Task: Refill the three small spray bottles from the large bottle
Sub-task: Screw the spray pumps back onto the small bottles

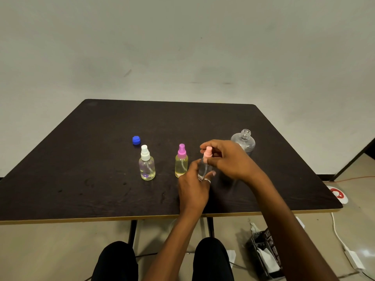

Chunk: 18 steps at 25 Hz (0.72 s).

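Three small spray bottles stand in a row on the dark table (81, 159). The white-capped bottle (147, 165) and the purple-capped bottle (181, 162) both hold yellowish liquid. My left hand (193, 185) grips the clear body of the third bottle (204, 169). My right hand (225, 157) pinches its pink spray cap (208, 152) from above. The large clear bottle (244, 141) stands uncapped behind my right hand. Its blue cap (136, 140) lies on the table behind the white-capped bottle.
The table's near edge runs across the view above my knees. On the floor to the right lie a dark box with white paper (265, 254), a white cable (336, 230) and a white and red object (337, 194).
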Available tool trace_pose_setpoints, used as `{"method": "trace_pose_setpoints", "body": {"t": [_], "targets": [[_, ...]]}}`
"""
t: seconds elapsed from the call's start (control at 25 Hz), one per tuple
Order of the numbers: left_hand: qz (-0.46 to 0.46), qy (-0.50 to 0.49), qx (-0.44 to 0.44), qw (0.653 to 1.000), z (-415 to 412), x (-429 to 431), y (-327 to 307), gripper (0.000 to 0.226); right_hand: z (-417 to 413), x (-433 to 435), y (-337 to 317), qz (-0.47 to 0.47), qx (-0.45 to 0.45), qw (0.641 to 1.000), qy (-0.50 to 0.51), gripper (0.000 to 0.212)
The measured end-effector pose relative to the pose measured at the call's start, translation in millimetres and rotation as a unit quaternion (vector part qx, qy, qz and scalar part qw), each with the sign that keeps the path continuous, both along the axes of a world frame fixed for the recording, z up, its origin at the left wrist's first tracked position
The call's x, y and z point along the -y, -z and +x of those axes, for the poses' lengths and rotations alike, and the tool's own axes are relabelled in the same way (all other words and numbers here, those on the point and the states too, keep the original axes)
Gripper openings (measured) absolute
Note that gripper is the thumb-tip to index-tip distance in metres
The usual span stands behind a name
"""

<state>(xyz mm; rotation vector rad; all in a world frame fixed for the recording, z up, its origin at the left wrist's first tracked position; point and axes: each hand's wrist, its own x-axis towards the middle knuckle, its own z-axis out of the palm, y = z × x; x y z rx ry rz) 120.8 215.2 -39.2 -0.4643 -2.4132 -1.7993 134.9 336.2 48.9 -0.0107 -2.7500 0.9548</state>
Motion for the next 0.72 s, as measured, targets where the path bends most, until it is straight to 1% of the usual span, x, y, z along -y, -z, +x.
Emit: {"method": "trace_pose_setpoints", "body": {"t": [0.08, 0.12, 0.24, 0.32, 0.36, 0.44, 0.52, 0.6, 0.72], "targets": [[-0.003, -0.005, -0.002, 1.0, 0.0, -0.9, -0.2, 0.038, 0.4, -2.2, 3.7, -0.028, -0.011, 1.0, -0.002, 0.032], [-0.003, -0.008, -0.002, 1.0, 0.3, -1.2, -0.3, 0.037, 1.1, -1.7, 7.4, -0.044, -0.025, 0.999, 0.013, 0.03], [-0.006, -0.011, -0.003, 1.0, 0.4, -1.2, 0.9, 0.035, 4.2, 8.0, 24.2, -0.084, -0.094, 0.986, 0.105, 0.022], [-0.008, -0.011, -0.005, 1.0, 0.3, -0.5, 1.7, 0.034, 5.1, 19.8, 34.2, -0.069, -0.146, 0.971, 0.176, 0.021], [-0.008, -0.011, -0.006, 1.0, 0.4, -0.2, 1.9, 0.033, 5.1, 25.2, 38.1, -0.057, -0.167, 0.964, 0.2, 0.024], [-0.014, -0.012, -0.008, 1.0, 0.3, 0.2, 2.4, 0.032, 4.1, 32.4, 43.8, -0.022, -0.192, 0.955, 0.225, 0.032], [-0.018, -0.013, -0.009, 1.0, 0.4, 0.0, 2.5, 0.031, 4.4, 33.6, 44.9, -0.005, -0.192, 0.954, 0.23, 0.037], [-0.018, -0.016, -0.008, 1.0, 0.4, 0.2, 2.6, 0.032, 5.5, 30.6, 43.3, -0.009, -0.169, 0.962, 0.216, 0.045], [-0.009, -0.015, -0.002, 1.0, 0.6, 0.7, 3.4, 0.031, 7.5, 22.1, 37.3, -0.055, -0.106, 0.981, 0.152, 0.064]]}}
